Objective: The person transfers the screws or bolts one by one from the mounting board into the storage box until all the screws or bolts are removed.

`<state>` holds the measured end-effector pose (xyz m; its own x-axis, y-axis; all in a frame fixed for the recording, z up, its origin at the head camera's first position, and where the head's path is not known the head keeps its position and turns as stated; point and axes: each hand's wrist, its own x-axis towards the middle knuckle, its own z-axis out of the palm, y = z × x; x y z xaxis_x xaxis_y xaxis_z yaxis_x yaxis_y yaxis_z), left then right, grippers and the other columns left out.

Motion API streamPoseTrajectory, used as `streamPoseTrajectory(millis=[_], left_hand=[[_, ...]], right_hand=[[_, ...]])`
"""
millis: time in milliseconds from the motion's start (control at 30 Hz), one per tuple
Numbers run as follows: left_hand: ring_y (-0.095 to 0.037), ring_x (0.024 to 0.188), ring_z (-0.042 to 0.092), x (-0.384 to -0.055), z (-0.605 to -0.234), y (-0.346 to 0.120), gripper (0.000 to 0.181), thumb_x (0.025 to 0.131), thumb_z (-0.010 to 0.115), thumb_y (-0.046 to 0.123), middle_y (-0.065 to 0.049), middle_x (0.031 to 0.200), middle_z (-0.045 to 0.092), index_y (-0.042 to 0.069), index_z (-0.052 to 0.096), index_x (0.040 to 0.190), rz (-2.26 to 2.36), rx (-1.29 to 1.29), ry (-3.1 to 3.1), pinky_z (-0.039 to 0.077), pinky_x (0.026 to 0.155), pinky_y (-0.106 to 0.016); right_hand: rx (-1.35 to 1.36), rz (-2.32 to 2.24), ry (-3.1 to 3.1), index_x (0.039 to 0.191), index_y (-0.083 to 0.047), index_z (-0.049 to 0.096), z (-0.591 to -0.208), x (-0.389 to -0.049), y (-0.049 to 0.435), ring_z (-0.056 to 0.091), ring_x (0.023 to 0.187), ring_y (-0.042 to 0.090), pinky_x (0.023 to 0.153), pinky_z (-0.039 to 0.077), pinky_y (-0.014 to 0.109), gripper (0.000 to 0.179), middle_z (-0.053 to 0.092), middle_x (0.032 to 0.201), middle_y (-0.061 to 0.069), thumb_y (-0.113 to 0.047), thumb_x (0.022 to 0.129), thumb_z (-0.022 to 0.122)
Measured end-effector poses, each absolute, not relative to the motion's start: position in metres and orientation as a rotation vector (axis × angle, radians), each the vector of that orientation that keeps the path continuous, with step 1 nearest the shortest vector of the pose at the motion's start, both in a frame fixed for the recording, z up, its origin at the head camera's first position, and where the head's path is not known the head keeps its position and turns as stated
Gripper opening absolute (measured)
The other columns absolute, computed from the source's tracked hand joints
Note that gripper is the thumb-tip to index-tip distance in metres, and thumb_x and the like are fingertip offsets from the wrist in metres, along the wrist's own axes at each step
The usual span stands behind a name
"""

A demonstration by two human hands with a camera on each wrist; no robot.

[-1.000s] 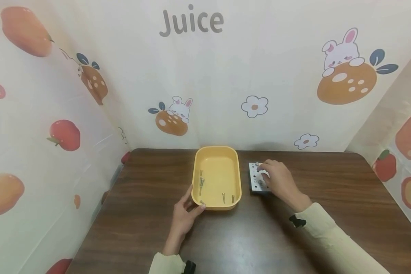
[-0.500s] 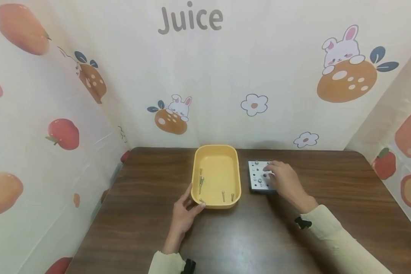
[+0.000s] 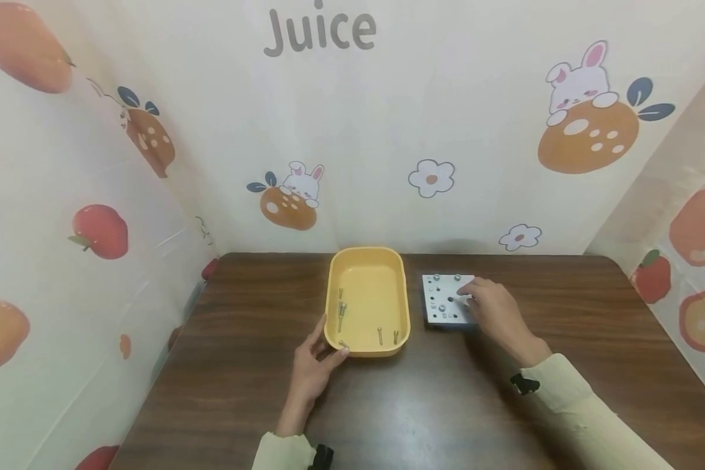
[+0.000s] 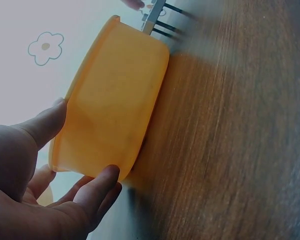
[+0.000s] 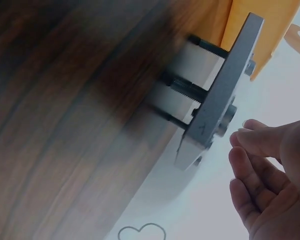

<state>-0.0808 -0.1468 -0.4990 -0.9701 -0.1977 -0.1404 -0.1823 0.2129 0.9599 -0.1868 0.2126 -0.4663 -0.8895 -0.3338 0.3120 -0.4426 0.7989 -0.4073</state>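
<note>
At its near left corner, a yellow tray [image 3: 368, 307] is held by my left hand [image 3: 313, 369], thumb at the rim and fingers around the outer wall in the left wrist view. Several metal screws [image 3: 342, 310] lie inside it. To the tray's right stands a light metal plate [image 3: 446, 297] drilled with holes, raised on dark threaded legs [image 5: 187, 89]. Bolt heads [image 3: 442, 308] sit on its top face. My right hand [image 3: 496, 316] hovers over the plate's right edge, fingers loosely bent, thumb close to the index finger [image 5: 255, 125]. Nothing shows between them.
A dark wooden table [image 3: 417, 405] carries both things. Behind it hangs a pale printed curtain [image 3: 376, 130] close to the tray's far end, with more curtain along both sides. A black strap [image 3: 525, 384] sits at the right cuff.
My right hand has drawn rightward from over the plate's middle to its right edge, uncovering more holes and bolt heads. My left hand stays at the tray's corner. The head view has shifted slightly.
</note>
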Motion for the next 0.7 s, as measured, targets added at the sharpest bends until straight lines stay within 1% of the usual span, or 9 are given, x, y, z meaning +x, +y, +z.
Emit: streamPoseTrajectory(millis=[67,233,433,567,633,700], left_hand=[[-0.045,0.137,0.055,-0.081,-0.499,-0.147,0.088,0.086,0.088,0.014,-0.025,0.166,0.038,0.02,0.045,0.162,-1.928,0.38,-2.436,0.048,0.114,-0.059],[-0.047,0.139,0.053,-0.08,-0.5,-0.147,0.088,0.086,0.088,0.015,-0.025,0.167,0.036,0.019,0.045,0.162,-1.935,0.386,-2.432,0.046,0.116,-0.061],[-0.048,0.14,0.052,-0.081,-0.501,-0.148,0.087,0.086,0.088,0.014,-0.025,0.167,0.036,0.019,0.045,0.162,-1.93,0.393,-2.435,0.044,0.117,-0.062],[-0.048,0.14,0.052,-0.081,-0.501,-0.148,0.088,0.086,0.088,0.014,-0.026,0.167,0.036,0.019,0.045,0.162,-1.924,0.397,-2.442,0.044,0.116,-0.062],[-0.047,0.139,0.053,-0.081,-0.5,-0.147,0.088,0.086,0.088,0.014,-0.026,0.167,0.036,0.02,0.045,0.162,-1.927,0.401,-2.442,0.045,0.116,-0.061],[-0.046,0.139,0.053,-0.081,-0.5,-0.147,0.087,0.086,0.088,0.014,-0.025,0.167,0.036,0.019,0.045,0.162,-1.933,0.402,-2.441,0.046,0.116,-0.06]], right_hand=[[0.588,0.715,-2.775,0.11,0.004,0.076,-0.467,-0.186,0.215,0.067,0.105,0.043,0.097,0.055,0.063,0.021,0.074,0.113,0.023,0.012,0.091,0.072],[0.552,0.735,-2.769,0.11,0.005,0.076,-0.473,-0.187,0.22,0.068,0.105,0.043,0.096,0.055,0.063,0.019,0.073,0.112,0.023,0.009,0.092,0.072],[0.54,0.712,-2.738,0.114,0.008,0.074,-0.482,-0.195,0.226,0.067,0.105,0.045,0.095,0.055,0.064,0.023,0.07,0.114,0.026,0.013,0.092,0.067],[0.52,0.687,-2.743,0.116,0.008,0.073,-0.483,-0.199,0.228,0.066,0.109,0.047,0.097,0.053,0.065,0.024,0.07,0.117,0.028,0.011,0.093,0.068],[0.51,0.678,-2.754,0.116,0.008,0.074,-0.483,-0.2,0.228,0.066,0.108,0.047,0.097,0.053,0.065,0.022,0.07,0.116,0.028,0.008,0.095,0.068],[0.509,0.651,-2.763,0.114,0.007,0.075,-0.482,-0.202,0.229,0.067,0.104,0.046,0.094,0.054,0.063,0.019,0.071,0.112,0.027,0.006,0.096,0.068]])
